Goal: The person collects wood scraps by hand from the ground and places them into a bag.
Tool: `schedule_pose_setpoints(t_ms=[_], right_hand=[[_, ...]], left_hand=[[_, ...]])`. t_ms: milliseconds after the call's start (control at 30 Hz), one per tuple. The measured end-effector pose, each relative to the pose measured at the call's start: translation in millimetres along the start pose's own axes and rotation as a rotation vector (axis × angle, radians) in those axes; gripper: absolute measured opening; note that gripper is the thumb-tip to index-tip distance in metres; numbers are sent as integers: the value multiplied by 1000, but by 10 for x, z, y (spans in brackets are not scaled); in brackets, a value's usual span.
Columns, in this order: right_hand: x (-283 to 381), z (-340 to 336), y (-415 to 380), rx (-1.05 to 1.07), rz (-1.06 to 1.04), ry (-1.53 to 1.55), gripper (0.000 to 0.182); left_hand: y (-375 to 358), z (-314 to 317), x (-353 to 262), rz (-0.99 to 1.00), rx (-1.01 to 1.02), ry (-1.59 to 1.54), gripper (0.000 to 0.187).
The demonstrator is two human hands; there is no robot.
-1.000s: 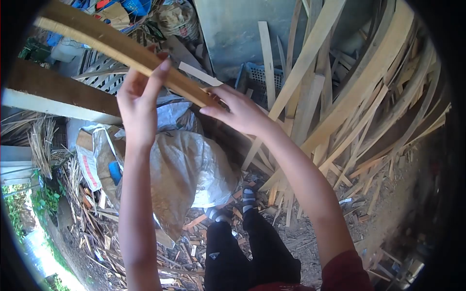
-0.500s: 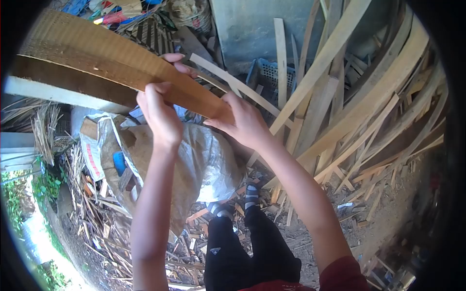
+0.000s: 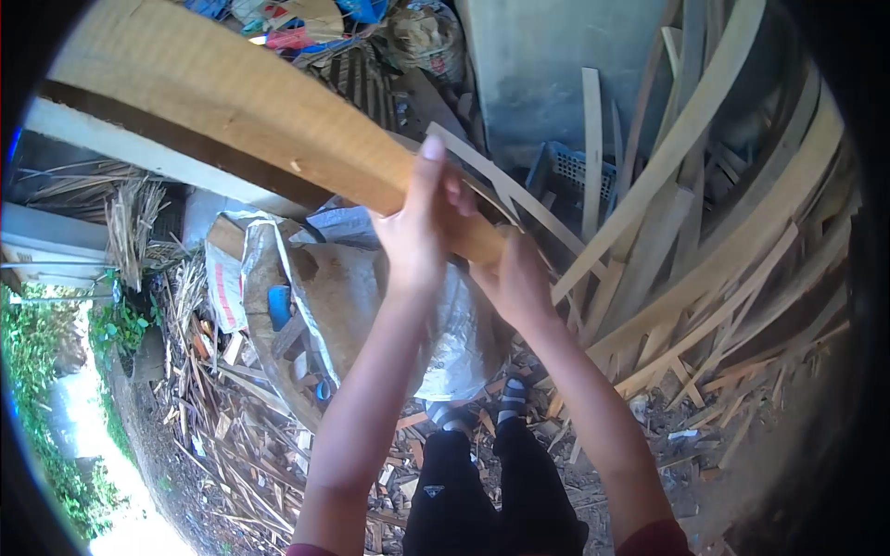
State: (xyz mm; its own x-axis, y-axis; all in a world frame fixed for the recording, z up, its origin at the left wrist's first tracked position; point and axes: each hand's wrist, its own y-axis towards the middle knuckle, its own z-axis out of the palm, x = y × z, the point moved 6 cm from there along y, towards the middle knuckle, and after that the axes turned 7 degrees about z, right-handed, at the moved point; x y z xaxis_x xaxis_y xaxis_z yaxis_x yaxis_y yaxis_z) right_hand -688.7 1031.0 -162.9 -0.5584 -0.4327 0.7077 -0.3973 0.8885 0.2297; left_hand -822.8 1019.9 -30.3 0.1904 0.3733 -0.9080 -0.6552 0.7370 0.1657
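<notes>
A long wooden plank (image 3: pixel 250 111) slants from the upper left down toward the middle of the view, its far end out of sight. My left hand (image 3: pixel 414 227) is wrapped round the plank a little short of its near end, thumb on the upper face. Close beside it, my right hand (image 3: pixel 514 283) grips the near end itself, with some fingers hidden behind the wood. Below the plank sits a large whitish woven sack (image 3: pixel 362 296), its mouth spread open.
Many long thin wood strips (image 3: pixel 667 250) lean on the right against a grey panel (image 3: pixel 547 37). Behind them is a blue-grey plastic crate (image 3: pixel 570 171). Wood scraps (image 3: pixel 250 454) litter the ground around my feet. A pale beam (image 3: pixel 158 153) runs under the plank at left.
My left hand has moved right along the plank, closer to my right hand. The plank's near end has shifted right and slightly down. The whole scene has moved right in view.
</notes>
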Motion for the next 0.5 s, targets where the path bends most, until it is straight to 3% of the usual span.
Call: schedule_pose_setpoints(t_ms=[33,233,500], right_hand=[[-43,60,-18,47,79,31,61],[117,29,-82,-50,14,43,55],[169,321,-59,47,-15,11,45]], left_hand=[[-13,-24,9,-15,-28,18,43],[-64,-182,27,22,-63,2,43],[-81,-472,-1,129,-237,75,35]])
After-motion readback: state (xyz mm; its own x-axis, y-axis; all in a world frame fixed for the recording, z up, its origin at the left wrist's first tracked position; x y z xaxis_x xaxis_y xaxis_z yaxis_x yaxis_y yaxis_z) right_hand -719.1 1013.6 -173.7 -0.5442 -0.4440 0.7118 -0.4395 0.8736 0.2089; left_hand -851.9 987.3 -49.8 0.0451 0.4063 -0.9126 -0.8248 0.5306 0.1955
